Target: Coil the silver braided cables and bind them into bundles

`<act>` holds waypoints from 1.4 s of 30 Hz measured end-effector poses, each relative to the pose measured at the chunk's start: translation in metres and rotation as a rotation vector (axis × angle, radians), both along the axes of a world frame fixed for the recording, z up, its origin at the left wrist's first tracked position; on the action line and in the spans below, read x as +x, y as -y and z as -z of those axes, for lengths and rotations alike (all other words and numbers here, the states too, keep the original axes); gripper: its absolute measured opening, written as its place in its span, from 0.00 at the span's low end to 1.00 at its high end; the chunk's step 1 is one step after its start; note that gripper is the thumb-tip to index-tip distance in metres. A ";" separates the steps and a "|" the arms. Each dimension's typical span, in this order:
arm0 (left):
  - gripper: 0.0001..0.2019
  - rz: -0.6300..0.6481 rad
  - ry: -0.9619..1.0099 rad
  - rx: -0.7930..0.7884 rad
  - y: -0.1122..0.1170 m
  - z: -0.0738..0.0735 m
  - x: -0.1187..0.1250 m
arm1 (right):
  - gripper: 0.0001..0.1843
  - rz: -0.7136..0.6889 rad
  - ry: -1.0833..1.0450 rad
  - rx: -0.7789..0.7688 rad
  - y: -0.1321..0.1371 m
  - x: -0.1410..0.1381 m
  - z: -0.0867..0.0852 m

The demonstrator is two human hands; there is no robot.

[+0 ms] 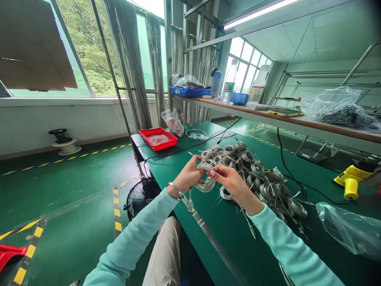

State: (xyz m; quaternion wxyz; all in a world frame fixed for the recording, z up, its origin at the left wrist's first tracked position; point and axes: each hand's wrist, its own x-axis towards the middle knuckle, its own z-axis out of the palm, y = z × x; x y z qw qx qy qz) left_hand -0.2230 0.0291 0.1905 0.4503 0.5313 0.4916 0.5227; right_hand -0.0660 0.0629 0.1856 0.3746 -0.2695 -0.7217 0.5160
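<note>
Between my two hands is a coil of silvery cable [206,185], held above the near-left edge of the green table. My left hand [189,173] grips the coil from its left side, with the fingers closed round it. On the opposite side, my right hand [228,178] pinches the coil's strands between thumb and fingers. A large pile of similar coiled cables [258,174] lies just beyond and to the right of my hands. A metal ruler [208,232] runs along the table edge below them.
A red tray [157,139] of thin pale pieces sits at the table's far left. Black cords [175,150] cross the tabletop. At right are a yellow tool [353,180] and a plastic bag [348,226]. A shelf [262,113] overhangs the back; a black fan [143,198] stands beside the table.
</note>
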 end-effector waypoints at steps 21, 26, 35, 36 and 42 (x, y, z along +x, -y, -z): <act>0.13 0.018 -0.112 0.069 0.005 0.014 0.004 | 0.08 0.524 0.543 1.254 0.028 -0.001 0.001; 0.14 -0.072 -0.317 0.115 0.004 0.018 0.002 | 0.10 0.561 0.578 1.298 0.034 -0.006 0.000; 0.16 -0.195 -0.518 0.148 0.005 0.018 0.006 | 0.14 0.455 0.607 1.081 0.036 -0.009 0.003; 0.16 -0.196 -0.522 0.153 0.005 0.019 0.006 | 0.14 0.427 0.601 1.025 0.034 -0.008 0.003; 0.18 -0.123 -0.495 0.181 0.004 0.029 0.003 | 0.06 0.215 0.505 0.786 0.009 -0.001 -0.005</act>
